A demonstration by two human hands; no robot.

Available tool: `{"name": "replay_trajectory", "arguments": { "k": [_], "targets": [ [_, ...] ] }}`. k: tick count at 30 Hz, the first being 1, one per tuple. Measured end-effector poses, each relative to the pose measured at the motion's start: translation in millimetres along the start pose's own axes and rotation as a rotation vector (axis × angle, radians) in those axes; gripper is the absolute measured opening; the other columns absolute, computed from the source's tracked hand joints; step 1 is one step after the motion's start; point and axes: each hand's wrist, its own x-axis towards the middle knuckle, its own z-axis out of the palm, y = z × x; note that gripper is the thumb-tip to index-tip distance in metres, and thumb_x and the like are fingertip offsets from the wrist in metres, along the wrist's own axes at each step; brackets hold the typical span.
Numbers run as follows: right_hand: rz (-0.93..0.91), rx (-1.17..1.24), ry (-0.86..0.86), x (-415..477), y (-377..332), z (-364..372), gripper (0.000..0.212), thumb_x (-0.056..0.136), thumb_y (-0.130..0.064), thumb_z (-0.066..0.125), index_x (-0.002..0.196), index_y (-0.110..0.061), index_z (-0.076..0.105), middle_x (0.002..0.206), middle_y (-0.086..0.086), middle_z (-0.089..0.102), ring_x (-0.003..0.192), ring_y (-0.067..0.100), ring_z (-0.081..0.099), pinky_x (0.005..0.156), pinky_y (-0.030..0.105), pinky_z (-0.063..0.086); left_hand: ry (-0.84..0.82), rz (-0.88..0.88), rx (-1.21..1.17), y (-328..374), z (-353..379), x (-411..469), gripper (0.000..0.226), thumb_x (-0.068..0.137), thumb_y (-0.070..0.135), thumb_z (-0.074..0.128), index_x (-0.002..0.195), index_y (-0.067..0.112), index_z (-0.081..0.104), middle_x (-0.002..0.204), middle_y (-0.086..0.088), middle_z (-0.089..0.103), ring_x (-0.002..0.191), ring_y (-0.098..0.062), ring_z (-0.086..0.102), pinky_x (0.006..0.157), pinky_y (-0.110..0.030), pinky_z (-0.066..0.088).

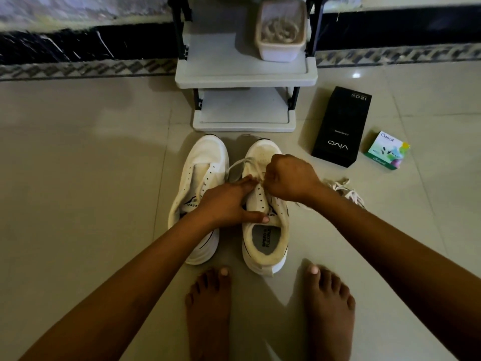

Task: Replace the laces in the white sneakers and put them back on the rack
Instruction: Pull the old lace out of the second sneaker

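Nearest, at 6 o'clock, two bare feet (208, 308) stand on the tiled floor (78, 178), toes toward the shoes. Just beyond them, at 12 o'clock, the white sneakers lie side by side, almost touching, with their toes pointing away.

Both forearms reach in from the lower corners and meet over the right sneaker (265, 241). The left hand (226, 201) lies flat across its near side. Its thumb stretches along the tongue by the collar, and its straight fingers press toward the eyelets. The right hand (289, 178) is curled into a fist, knuckles up, and pinches the lace (239, 164), which loops out across the forefoot. The fingertips of the two hands meet at the lace.

The left sneaker (200, 175) sits at 11 o'clock, its eyelets showing as rows of dark dots. A broad stretch of tile runs from it out to 9 o'clock.

At 2 o'clock, close behind the right wrist, a loose tangle of laces (343, 191) lies on the floor. Farther along that line stand a black box (341, 126) and a small green box (387, 149), apart from each other.

A narrow strip of floor separates the sneaker toes from the front edge of the rack (244, 74) at 12 o'clock. A plastic tub (281, 48) sits on the right of its upper shelf.
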Motion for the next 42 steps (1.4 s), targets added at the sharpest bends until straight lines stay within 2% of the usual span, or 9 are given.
{"name": "replay_trajectory", "arguments": {
  "k": [4,6,13,19,22,28,34,38,42],
  "targets": [
    [-0.051,0.946,-0.105,-8.8,-1.6,-34.5,0.013,0.089,-0.017,0.060,0.078,-0.017,0.066,0.080,-0.002,0.064,0.077,0.005,0.059,0.073,0.018,0.047,0.006,0.011,0.005,-1.8,0.7,1.8,0.094,0.075,0.064,0.063,0.149,0.028,0.019,0.156,0.006,0.021,0.140,-0.018,0.027,0.108,-0.033,0.031],
    [-0.029,1.099,0.006,-7.4,-1.7,-43.0,0.012,0.089,-0.017,0.061,0.078,-0.019,0.067,0.079,-0.005,0.067,0.072,-0.003,0.060,0.069,0.009,0.046,0.004,0.015,0.011,-1.6,0.4,1.6,0.094,0.075,0.064,0.062,0.150,0.027,0.017,0.157,0.005,0.018,0.142,-0.017,0.022,0.111,-0.032,0.027],
    [0.106,0.138,-0.110,-0.1,2.0,1.7,0.033,0.085,-0.038,0.064,0.114,-0.021,0.062,0.111,-0.001,0.057,0.095,0.013,0.051,0.075,0.025,0.041,0.016,0.013,-0.044,-5.3,5.8,4.9,0.083,0.071,0.065,0.066,0.141,0.033,0.033,0.142,0.004,0.046,0.121,-0.019,0.051,0.094,-0.033,0.045],
    [0.098,-0.182,0.051,3.3,-2.7,13.9,0.030,0.088,-0.039,0.058,0.109,-0.018,0.065,0.103,0.004,0.060,0.091,0.017,0.053,0.070,0.026,0.038,0.024,0.028,-0.033,-1.6,1.6,1.9,0.088,0.073,0.062,0.065,0.146,0.034,0.024,0.149,0.007,0.036,0.127,-0.018,0.046,0.094,-0.032,0.043],
    [0.110,0.031,-0.025,7.2,-0.5,9.4,0.023,0.088,-0.031,0.059,0.103,-0.014,0.066,0.101,0.005,0.062,0.084,0.016,0.051,0.070,0.025,0.039,0.015,0.026,-0.024,-1.5,1.0,1.7,0.090,0.073,0.063,0.064,0.147,0.034,0.021,0.151,0.008,0.032,0.129,-0.018,0.043,0.096,-0.033,0.042],
    [0.023,1.224,-0.159,-15.7,2.6,-48.5,0.007,0.085,-0.022,0.059,0.088,-0.018,0.064,0.088,0.001,0.061,0.089,0.016,0.056,0.079,0.026,0.045,-0.001,0.006,0.018,-3.2,0.5,1.6,0.097,0.074,0.067,0.060,0.150,0.028,0.015,0.157,0.006,0.018,0.141,-0.017,0.026,0.109,-0.034,0.031],
    [0.082,0.991,0.096,3.4,-11.9,-47.4,0.008,0.092,-0.020,0.058,0.086,-0.017,0.062,0.078,-0.005,0.062,0.066,-0.001,0.056,0.059,0.009,0.045,-0.023,-0.011,0.027,-2.2,0.8,2.7,0.097,0.074,0.067,0.059,0.150,0.028,0.012,0.158,0.007,0.014,0.142,-0.017,0.024,0.111,-0.035,0.030],
    [0.257,1.150,0.078,-0.2,7.9,-13.5,0.046,0.091,-0.008,0.057,0.134,-0.019,0.042,0.121,0.002,0.059,0.110,0.016,0.057,0.078,0.018,0.046,-0.017,-0.001,0.015,-4.6,2.0,3.7,0.099,0.073,0.067,0.060,0.150,0.028,0.013,0.157,0.006,0.016,0.141,-0.017,0.025,0.111,-0.034,0.029],
    [0.159,0.634,-0.077,-12.3,19.0,5.5,0.064,0.086,-0.023,0.066,0.141,-0.022,0.035,0.142,0.004,0.041,0.127,0.022,0.043,0.092,0.026,0.039,-0.006,0.006,0.013,-1.3,1.5,1.6,0.097,0.076,0.063,0.061,0.151,0.026,0.011,0.158,0.006,0.016,0.140,-0.018,0.027,0.107,-0.032,0.031]
  ]
}}
